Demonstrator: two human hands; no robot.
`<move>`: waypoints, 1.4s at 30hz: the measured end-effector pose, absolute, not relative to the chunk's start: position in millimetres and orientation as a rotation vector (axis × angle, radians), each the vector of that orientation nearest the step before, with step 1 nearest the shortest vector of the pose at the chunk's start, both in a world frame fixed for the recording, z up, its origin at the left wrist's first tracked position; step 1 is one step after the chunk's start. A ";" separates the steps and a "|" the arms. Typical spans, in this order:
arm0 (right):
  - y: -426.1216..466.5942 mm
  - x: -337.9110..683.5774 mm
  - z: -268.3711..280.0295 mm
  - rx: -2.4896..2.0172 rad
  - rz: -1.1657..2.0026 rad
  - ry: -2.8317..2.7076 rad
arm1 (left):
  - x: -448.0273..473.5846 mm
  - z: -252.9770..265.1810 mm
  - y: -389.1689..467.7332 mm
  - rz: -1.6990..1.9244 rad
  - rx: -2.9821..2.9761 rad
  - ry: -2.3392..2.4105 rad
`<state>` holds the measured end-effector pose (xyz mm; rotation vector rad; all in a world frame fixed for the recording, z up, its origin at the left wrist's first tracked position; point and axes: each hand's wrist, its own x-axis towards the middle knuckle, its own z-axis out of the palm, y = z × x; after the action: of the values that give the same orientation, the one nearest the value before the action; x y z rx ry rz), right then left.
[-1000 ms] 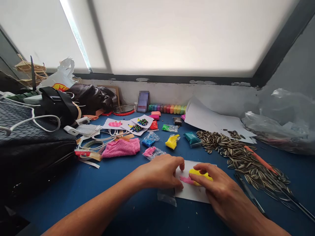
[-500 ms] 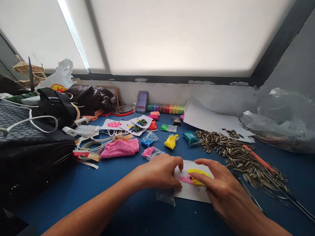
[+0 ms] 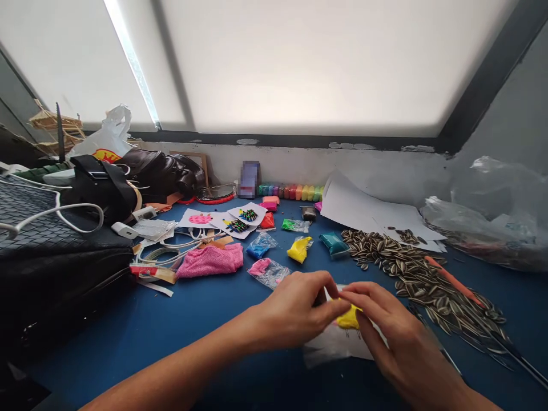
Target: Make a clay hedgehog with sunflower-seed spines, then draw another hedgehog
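Observation:
My left hand (image 3: 302, 305) hovers over a white paper card (image 3: 362, 349), fingers curled and thumb drawn close to the index fingertip. Whatever may be between those tips is too small to make out. My right hand (image 3: 396, 331) comes in from the right with its fingers stretched and thumb apart; its index fingertip meets the left fingertips. Beneath them, a yellow clay shape (image 3: 349, 318) with thin drawn legs lies on the card. Its pink part is mostly covered by my left hand. A clear plastic wrapper (image 3: 323, 355) lies blurred by the card's lower left edge.
Opened clay packets surround the work: pink (image 3: 268, 271), yellow (image 3: 299, 248), blue (image 3: 261, 245) and teal (image 3: 334, 244). Sunflower seeds (image 3: 398, 260) are heaped right, with an orange tool (image 3: 454, 281) on them. A pink cloth (image 3: 209, 261) and black bag (image 3: 64, 274) sit left.
My left hand has moved right across the pink part, its thumb and index drawing together. The two hands' fingertips now meet above the yellow clay. The wrapper has shifted right.

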<state>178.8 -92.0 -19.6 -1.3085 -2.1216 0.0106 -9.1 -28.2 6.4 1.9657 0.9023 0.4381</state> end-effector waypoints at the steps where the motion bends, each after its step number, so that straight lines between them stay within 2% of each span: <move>1: -92.9 176.9 -15.4 -1.341 0.151 -2.062 | -8.2 7.5 -27.5 0.471 1.836 0.860; 5: -95.7 173.0 1.0 -1.511 0.746 -1.803 | -9.0 7.3 -19.8 0.542 1.476 0.726; 9: -94.3 173.2 6.9 -1.478 0.916 -1.694 | -9.7 0.7 -16.5 0.643 1.405 0.676; 12: -92.7 173.8 4.4 -1.475 0.909 -1.670 | -8.0 -1.6 -17.7 0.652 1.403 0.646; 20: -90.7 182.4 0.2 -1.505 0.918 -1.536 | -6.4 5.4 -21.4 0.387 1.371 0.584; 29: -91.9 184.6 -1.2 -1.480 0.910 -1.560 | -3.1 0.7 -19.5 0.543 1.316 0.628; 42: -88.5 179.5 6.2 -1.459 0.909 -1.463 | -2.6 2.0 -21.7 0.560 1.271 0.560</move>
<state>179.5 -88.5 6.2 -1.4589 -1.4631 0.9087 -2.6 -21.7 2.0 1.2710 0.5600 0.5595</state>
